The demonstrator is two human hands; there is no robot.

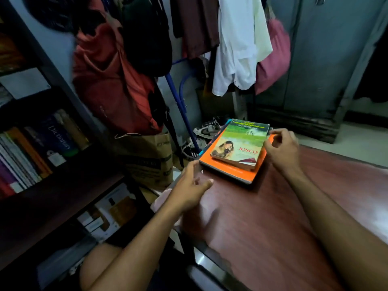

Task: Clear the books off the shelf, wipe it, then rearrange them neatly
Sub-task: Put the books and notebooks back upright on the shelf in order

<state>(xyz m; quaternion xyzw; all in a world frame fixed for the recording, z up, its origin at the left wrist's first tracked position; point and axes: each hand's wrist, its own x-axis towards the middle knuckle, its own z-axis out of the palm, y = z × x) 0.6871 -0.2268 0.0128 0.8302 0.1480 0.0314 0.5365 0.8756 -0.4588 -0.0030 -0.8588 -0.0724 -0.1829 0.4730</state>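
Reddish-brown wood-grain laminate covers the surface (pixel 273 217), smooth with a dull sheen and a metal-looking edge strip at its near left corner. At its far left corner lies a small stack of books (pixel 235 152): a thick, worn paperback (pixel 241 143) with a green landscape cover, a portrait and the word "JOSCO" in red, flat on a wider orange-covered book (pixel 231 171); a blue edge shows beneath.

Right hand (pixel 282 148): fingers curled, tips at the paperback's right edge; blurred, so cannot tell whether it pinches the book or only touches it.

Left hand (pixel 193 185): fingers loosely spread, holding nothing, just beside the stack's near left corner and apart from it.

Dark wooden shelf (pixel 63 185) on the left carries upright books (pixel 25 160); one navy spine (pixel 60 135) reads "Dictionary". Beside it stands a brown paper bag (pixel 151 160), print unreadable. Soft clothes (pixel 237 45) hang behind; sneakers (pixel 206 130) lie on the floor.
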